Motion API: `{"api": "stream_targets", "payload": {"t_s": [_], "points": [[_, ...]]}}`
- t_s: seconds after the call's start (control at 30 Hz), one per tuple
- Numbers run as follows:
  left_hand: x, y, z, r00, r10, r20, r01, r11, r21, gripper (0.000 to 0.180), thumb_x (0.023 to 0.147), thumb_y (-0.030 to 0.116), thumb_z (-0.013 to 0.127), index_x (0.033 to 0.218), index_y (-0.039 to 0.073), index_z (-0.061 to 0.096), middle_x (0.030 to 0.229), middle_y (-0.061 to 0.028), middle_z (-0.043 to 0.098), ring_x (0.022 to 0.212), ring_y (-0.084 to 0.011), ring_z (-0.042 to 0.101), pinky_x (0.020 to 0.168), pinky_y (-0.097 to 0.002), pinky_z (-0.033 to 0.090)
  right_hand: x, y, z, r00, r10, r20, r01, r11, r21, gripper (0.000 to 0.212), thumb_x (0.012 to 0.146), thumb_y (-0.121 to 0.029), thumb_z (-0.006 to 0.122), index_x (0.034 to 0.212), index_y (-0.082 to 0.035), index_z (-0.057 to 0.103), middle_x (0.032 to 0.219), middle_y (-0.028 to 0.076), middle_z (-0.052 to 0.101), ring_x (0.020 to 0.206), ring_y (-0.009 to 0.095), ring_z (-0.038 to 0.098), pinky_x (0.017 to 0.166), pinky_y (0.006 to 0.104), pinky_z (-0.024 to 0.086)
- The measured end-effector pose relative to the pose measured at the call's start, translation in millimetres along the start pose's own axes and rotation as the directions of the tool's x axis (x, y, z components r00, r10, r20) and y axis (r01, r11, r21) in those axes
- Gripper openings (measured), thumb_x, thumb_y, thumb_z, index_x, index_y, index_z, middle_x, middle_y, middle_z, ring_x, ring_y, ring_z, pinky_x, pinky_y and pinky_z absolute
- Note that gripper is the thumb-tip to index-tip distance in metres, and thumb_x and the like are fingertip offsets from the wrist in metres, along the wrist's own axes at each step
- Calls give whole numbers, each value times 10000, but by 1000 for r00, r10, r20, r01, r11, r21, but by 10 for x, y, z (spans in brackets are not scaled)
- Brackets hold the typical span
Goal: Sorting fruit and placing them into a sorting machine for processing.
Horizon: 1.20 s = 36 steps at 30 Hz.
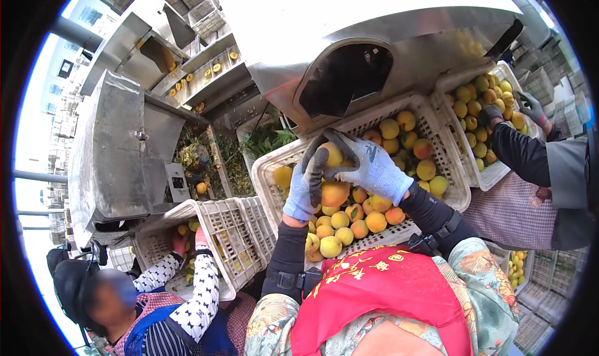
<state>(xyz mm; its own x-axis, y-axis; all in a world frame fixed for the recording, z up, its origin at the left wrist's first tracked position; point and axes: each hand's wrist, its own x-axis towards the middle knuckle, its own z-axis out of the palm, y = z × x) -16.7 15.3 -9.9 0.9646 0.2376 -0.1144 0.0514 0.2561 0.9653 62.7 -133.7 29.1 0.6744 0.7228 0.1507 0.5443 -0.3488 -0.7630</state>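
Observation:
Both my hands wear light blue gloves with dark grey fingertips, close together above a white plastic crate (460, 191) of yellow-orange peaches. My left hand (304, 182) has its fingers curved round the left side of a yellow peach (333, 155). From the other side, my right hand (369, 169) closes round the same peach, fingertips nearly meeting the left ones. A larger orange peach (335, 194) shows just below, between the palms; whether it is held or lies on the pile I cannot tell. Several loose peaches (358, 229) fill the crate beneath, some with green leaves.
A metal machine with a dark opening (343, 78) stands beyond the crate. At right, a co-worker's gloved hands (493, 115) reach into another peach crate (521, 85). A person at lower left works in a tilted crate (231, 231). Peach halves (216, 67) lie on a chute.

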Motion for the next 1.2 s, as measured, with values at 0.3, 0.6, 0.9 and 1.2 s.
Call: {"api": "stream_targets", "payload": {"t_s": [0.3, 0.6, 0.9, 1.2], "points": [[-133, 122, 171, 998, 6, -59, -10, 998, -65, 605, 876, 222, 664, 1372, -29, 426, 1326, -117, 521, 1154, -143, 510, 981, -269, 407, -177, 72, 50, 979, -62, -196, 101, 975, 197, 749, 693, -117, 727, 1378, -60, 431, 1321, 155, 518, 1157, 347, 515, 972, 401, 419], [97, 60, 267, 972, 107, -211, -135, 983, -126, 548, 895, 145, 638, 1359, -58, 430, 1338, -119, 516, 1153, -129, 501, 977, -251, 395, 61, 150, 149, 955, -8, -295, 20, 999, 39, 717, 711, -187, 714, 1356, -44, 436, 1268, 195, 534, 1105, 384, 529, 972, 434, 402], [120, -372, 1, 961, -128, -245, 40, 942, -332, 484, 1003, 309, 409, 1400, 35, 371, 1269, -241, 533, 1047, -305, 614, 809, -398, 556, 693, 599, 130, 885, -143, -444, 23, 964, -267, 666, 736, -222, 703, 1320, -25, 452, 1298, 180, 500, 1235, 371, 415, 1053, 493, 293], [226, -576, -191, 932, -316, -179, 153, 788, -596, 457, 965, 396, 480, 1285, 70, 494, 1197, -87, 591, 1083, -251, 577, 915, -393, 498, 582, 130, -153, 951, -10, -310, 85, 970, 228, 613, 756, -250, 703, 1313, -95, 499, 1306, 187, 505, 1235, 366, 435, 1027, 474, 350]]}}
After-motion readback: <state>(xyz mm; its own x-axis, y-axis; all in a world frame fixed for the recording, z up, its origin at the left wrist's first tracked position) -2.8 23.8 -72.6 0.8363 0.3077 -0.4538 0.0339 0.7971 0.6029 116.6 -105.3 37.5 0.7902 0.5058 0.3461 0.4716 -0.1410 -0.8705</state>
